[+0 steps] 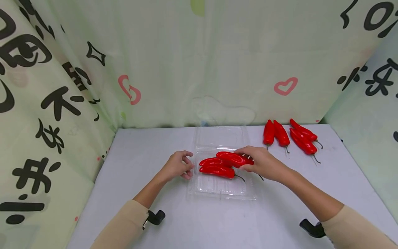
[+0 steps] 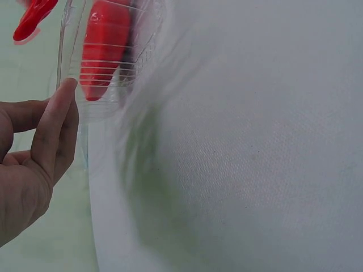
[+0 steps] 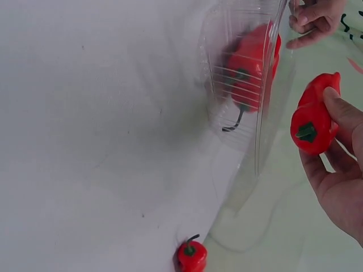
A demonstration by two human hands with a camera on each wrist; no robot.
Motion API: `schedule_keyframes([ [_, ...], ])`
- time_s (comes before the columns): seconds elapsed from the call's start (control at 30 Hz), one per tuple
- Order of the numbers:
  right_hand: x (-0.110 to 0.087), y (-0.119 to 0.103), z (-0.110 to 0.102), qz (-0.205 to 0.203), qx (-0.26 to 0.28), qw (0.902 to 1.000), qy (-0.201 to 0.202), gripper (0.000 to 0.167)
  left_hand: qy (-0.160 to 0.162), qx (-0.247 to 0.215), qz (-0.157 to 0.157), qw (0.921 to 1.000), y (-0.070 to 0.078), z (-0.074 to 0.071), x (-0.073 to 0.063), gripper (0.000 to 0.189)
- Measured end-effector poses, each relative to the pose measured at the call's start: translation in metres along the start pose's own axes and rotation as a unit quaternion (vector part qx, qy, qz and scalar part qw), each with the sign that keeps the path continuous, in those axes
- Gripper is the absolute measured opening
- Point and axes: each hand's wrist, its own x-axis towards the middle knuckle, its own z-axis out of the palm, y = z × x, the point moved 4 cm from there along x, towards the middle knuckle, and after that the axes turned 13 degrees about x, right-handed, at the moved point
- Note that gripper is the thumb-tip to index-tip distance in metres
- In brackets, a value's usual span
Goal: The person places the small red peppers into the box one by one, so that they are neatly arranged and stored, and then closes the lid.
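Observation:
A clear plastic clamshell box (image 1: 222, 188) lies on the table with its lid (image 1: 221, 137) raised at the back. Inside it, side by side, are two red chili peppers (image 1: 217, 171). Over the box my right hand (image 1: 264, 162) pinches another red chili pepper (image 1: 231, 158) between thumb and fingers, near the stem end. In the right wrist view that pepper (image 3: 313, 116) is up above the box rim. My left hand (image 1: 178, 166) is at the box's left side, fingers loosely bent, fingertips at the wall (image 2: 63, 51); whether they touch it is unclear.
Several more red chili peppers (image 1: 281, 134) lie at the back right of the white table (image 1: 149, 145). A pale printed curtain (image 1: 161, 62) hangs behind the table and along both sides. A black wrist mount (image 1: 312, 228) sticks out from the right sleeve.

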Motion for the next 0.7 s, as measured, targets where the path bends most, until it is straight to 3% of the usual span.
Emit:
schedule_keyframes([
  [0.2, 0.003, -0.008, 0.011, -0.009, 0.02, 0.9996, -0.02, 0.057, 0.002, -0.003, -0.002, 1.0, 0.002, -0.001, -0.001, 0.051],
  [0.7, 0.009, -0.01, 0.035, -0.039, 0.009, 0.9985, -0.038, 0.055, 0.002, -0.006, 0.002, 1.0, 0.001, 0.001, 0.001, 0.051],
])
